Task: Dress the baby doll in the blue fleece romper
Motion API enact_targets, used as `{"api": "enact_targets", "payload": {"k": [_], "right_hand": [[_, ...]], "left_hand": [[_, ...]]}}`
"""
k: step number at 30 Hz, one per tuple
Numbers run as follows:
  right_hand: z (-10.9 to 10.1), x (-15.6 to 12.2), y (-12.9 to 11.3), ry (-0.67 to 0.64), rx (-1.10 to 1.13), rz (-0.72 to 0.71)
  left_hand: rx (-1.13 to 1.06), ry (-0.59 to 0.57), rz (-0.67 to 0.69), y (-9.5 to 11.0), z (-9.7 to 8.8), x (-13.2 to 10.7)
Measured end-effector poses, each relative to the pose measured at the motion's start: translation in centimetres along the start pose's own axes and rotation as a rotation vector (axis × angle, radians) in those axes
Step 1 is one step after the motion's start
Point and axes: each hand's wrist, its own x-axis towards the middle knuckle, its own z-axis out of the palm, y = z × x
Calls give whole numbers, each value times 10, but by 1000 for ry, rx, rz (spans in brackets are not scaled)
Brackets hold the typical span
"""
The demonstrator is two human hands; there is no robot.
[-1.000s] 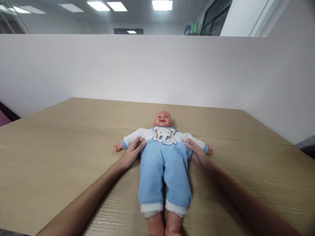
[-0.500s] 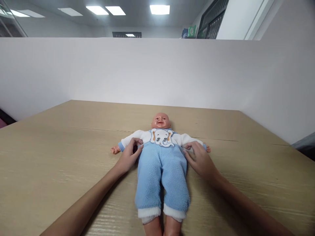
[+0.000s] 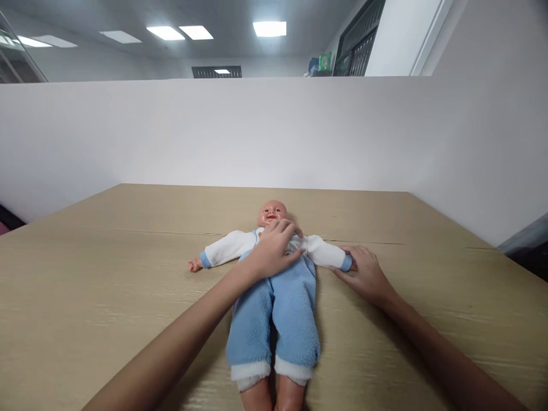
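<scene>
A baby doll (image 3: 274, 331) lies on its back with its head away from me and both arms spread. It wears a white, long-sleeved top with blue cuffs and fluffy blue trousers. Across the doll's chest lies my left hand (image 3: 278, 248), thumb apart from the fingers, covering most of the elephant patch. My right hand (image 3: 363, 274) is around the end of the doll's sleeve (image 3: 327, 254) on the right, fingers above the blue cuff and thumb below it. That doll hand is mostly hidden by mine. The doll's other hand (image 3: 194, 264) rests uncovered on the left.
The wooden table (image 3: 107, 297) has thin seams running across it. A white partition (image 3: 274, 131) rises behind its far edge. Beyond the partition, a green package (image 3: 325, 61) is visible. A dark object (image 3: 531, 251) stands off the table's right side.
My left hand has moved from the doll's left-hand side onto its chest. My right hand has slid outward from the waist side to the sleeve cuff. The view has shifted slightly.
</scene>
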Motion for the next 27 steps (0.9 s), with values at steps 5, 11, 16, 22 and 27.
{"api": "enact_targets", "payload": {"k": [5,11,16,22,27], "right_hand": [[-12,-6,-42,178,295,172],[2,-16,-60,79,789,414],[16,-23,-52,-123,588,391],[22,-10,-77,-267,668,142],[33,15,-108,-369,1028,352]], "left_hand": [[91,-278,82,-3,39,40],[65,-172,39,-8,49,34],[-160,-12,1,-14,48,27],[-578,189,-96,-19,38,20],[-960,393,-264,-37,28,9]]}}
